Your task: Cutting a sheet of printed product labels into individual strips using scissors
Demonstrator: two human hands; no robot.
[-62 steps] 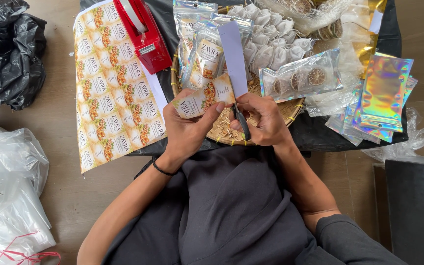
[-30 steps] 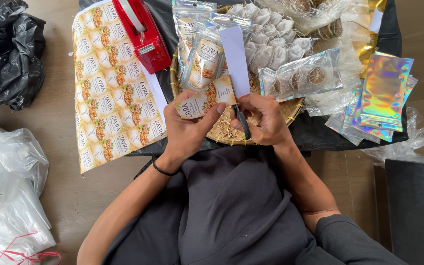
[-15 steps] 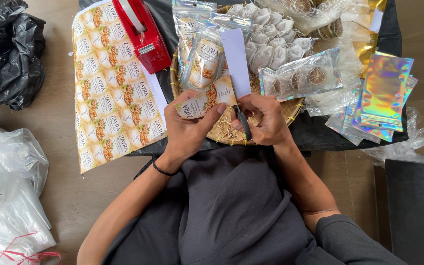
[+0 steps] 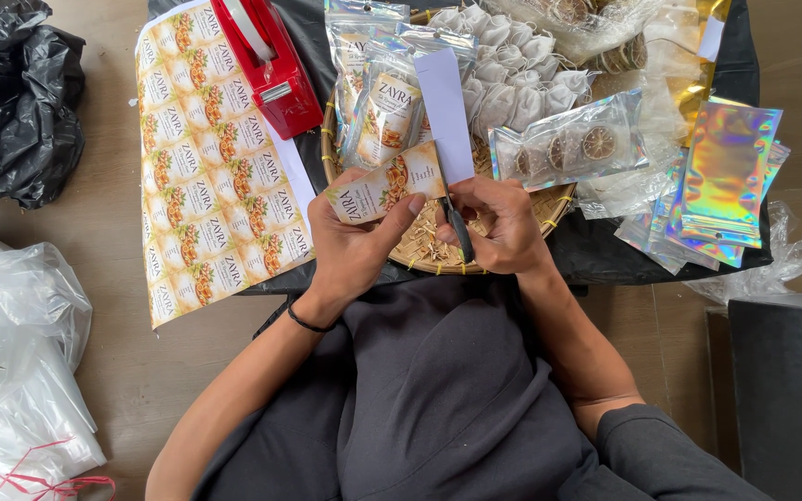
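My left hand (image 4: 353, 243) pinches a strip of printed labels (image 4: 384, 188) with orange pictures, held over a round woven tray (image 4: 438, 255). My right hand (image 4: 498, 225) grips black-handled scissors (image 4: 455, 223), blades pointing up into the strip. A white piece of the strip's backing (image 4: 446, 113) sticks up past the blades. Both hands hover close together above the tray's near rim.
A large sheet of the same labels (image 4: 206, 158) lies left. A red tape dispenser (image 4: 269, 60) stands behind it. Clear pouches (image 4: 384, 88), white tea bags (image 4: 512, 65), dried slices in a bag (image 4: 568, 148), holographic pouches (image 4: 721, 176). Black bag (image 4: 11, 102) and clear plastic bags (image 4: 11, 371) on the floor left.
The label strip has turned slightly in my left hand and the scissors have crept along it. Both hands stay in the same spot above the tray.
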